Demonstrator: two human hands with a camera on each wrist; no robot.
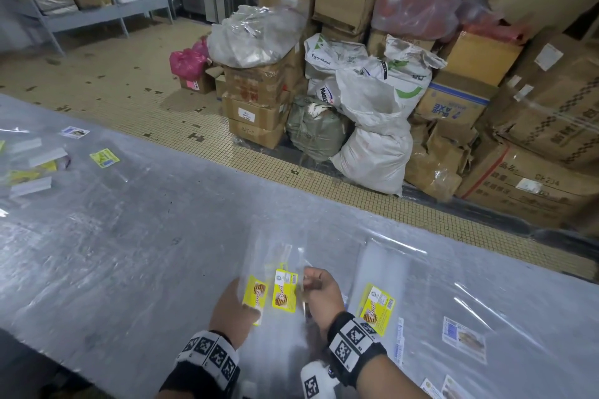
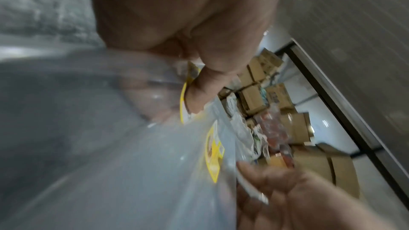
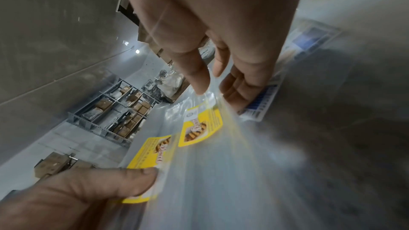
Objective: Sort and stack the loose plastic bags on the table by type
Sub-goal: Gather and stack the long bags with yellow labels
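Here our left hand (image 1: 234,308) pinches one yellow-labelled bag (image 1: 255,293) above the table (image 1: 129,236) while our right hand (image 1: 321,295) pinches a second yellow-labelled bag (image 1: 285,290) just beside it.

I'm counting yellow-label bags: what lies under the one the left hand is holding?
Under the left hand and its yellow-label bag, only the plastic-covered table shows through. A second yellow-label bag sits beside it. Whether more clear bags lie stacked beneath cannot be told.

Two clear yellow-labelled bags (image 1: 275,282) side by side, pinched above grey table (image 1: 129,220).
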